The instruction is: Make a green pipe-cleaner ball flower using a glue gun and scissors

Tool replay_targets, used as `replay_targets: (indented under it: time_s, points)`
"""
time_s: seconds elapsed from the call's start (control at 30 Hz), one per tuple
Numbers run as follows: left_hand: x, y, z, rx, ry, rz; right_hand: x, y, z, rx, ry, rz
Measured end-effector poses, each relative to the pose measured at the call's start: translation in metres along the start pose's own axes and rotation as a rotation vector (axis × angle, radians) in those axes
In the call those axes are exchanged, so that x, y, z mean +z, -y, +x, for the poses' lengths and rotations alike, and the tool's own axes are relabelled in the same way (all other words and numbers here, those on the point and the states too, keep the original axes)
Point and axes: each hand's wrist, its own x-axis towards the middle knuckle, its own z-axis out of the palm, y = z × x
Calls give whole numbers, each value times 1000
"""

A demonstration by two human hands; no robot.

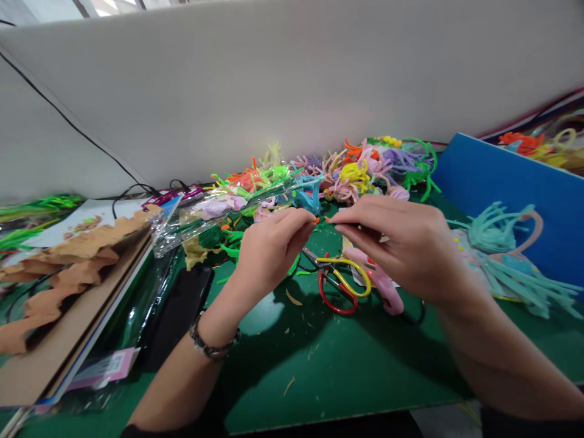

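Note:
My left hand (274,243) and my right hand (396,243) are raised over the table, fingertips almost meeting. Each is closed in a pinch, with a tiny orange piece (317,220) at the left fingertips and another orange tip (327,219) at the right. Whether they are two ends of one piece I cannot tell. Below the hands lie scissors with yellow handles (358,277) and others with red handles (337,304), overlapping. Beside them, partly behind my right hand, lies a pink tool (383,286) that looks like a glue gun.
Bundles of coloured pipe cleaners (356,173) fill the back of the green table (347,377). At left are a black phone (182,310), a plastic bag (219,210) and cardboard with crumpled brown paper (77,261). A blue board (502,194) and turquoise pipe-cleaner bundle (495,231) stand right.

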Motion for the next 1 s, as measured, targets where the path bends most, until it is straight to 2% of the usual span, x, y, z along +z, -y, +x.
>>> replay_targets:
  time_s: [0.2, 0.33, 0.47, 0.53, 0.63, 0.7, 0.83, 0.9, 1.0]
  points:
    - [-10, -1, 6, 109, 122, -339, -2, -6, 2, 99, -69, 118]
    - [-11, -3, 5, 39, 148, -521, 2, -8, 5, 154, -56, 201]
    - [-9, -4, 2, -91, 141, -638, 5, -7, 6, 178, -34, 237]
    - [-11, -3, 3, -139, 104, -629, 5, -6, 5, 188, -37, 240]
    - [-21, 0, 5, -163, 60, -489, 5, -3, 4, 198, -56, 239]
    - [-31, 4, 8, -125, 110, -374, 5, 0, 4, 187, -53, 233]
    - [-53, 11, 9, -5, 334, -340, 3, 7, 2, 127, -3, 233]
    - [-62, 15, 8, 13, 365, -353, 1, 11, 1, 97, 13, 245]
    - [-68, 18, 5, -26, 325, -322, 0, 14, 1, 81, 19, 255]
